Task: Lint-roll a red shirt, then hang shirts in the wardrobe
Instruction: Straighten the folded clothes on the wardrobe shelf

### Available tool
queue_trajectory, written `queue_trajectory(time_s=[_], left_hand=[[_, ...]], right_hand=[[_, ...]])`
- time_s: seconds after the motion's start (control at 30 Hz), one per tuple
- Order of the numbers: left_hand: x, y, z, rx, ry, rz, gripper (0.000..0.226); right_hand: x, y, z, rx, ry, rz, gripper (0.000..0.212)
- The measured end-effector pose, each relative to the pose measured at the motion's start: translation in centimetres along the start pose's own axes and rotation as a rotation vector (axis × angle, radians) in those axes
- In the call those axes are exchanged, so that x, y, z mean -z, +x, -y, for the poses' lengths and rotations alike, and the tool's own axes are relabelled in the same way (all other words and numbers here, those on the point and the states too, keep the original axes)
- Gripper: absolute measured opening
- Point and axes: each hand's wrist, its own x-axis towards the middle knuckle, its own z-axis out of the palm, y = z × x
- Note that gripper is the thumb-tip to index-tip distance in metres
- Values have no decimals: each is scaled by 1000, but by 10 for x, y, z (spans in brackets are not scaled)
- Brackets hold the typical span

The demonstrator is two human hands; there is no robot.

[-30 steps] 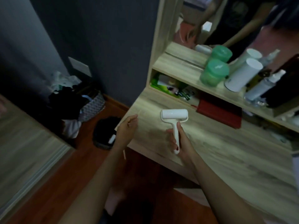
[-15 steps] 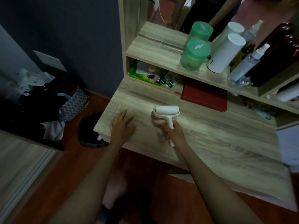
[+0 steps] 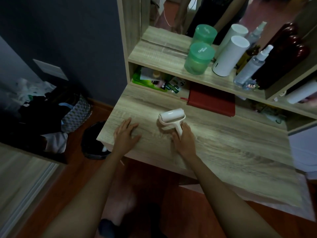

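A white lint roller point(image 3: 171, 115) lies with its roll on the wooden dressing table point(image 3: 231, 148). My right hand point(image 3: 184, 140) grips its handle, which is mostly hidden under my fingers. My left hand point(image 3: 126, 133) rests flat on the tabletop near the table's left edge, fingers straight, holding nothing. No red shirt or wardrobe shows in this view.
A shelf above the table carries a green jar point(image 3: 199, 58), a white cylinder point(image 3: 229, 56), a spray bottle point(image 3: 252, 66) and a dark bottle point(image 3: 281, 55). A red flat case point(image 3: 211, 101) lies under the shelf. A basket of clothes point(image 3: 75, 114) stands on the floor left.
My right hand lowered the lint roller from the air onto the tabletop. My left hand came down from a raised pinch and now lies flat on the table.
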Motion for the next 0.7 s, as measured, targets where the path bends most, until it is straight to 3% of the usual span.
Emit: queue_trajectory(time_s=[0.1,0.27,0.37,0.7], left_hand=[[15,0,2,1,-64,87,57],[76,-24,2,-45,-249,60,49],[145,-53,7,-32,-329,3,42],[424,-193,54,-57,-132,-561,44]], right_hand=[[13,-9,11,33,42,-43,64],[26,-30,75,159,219,-58,73],[20,-38,141,309,276,-12,54],[-25,-121,458,856,583,211,46]])
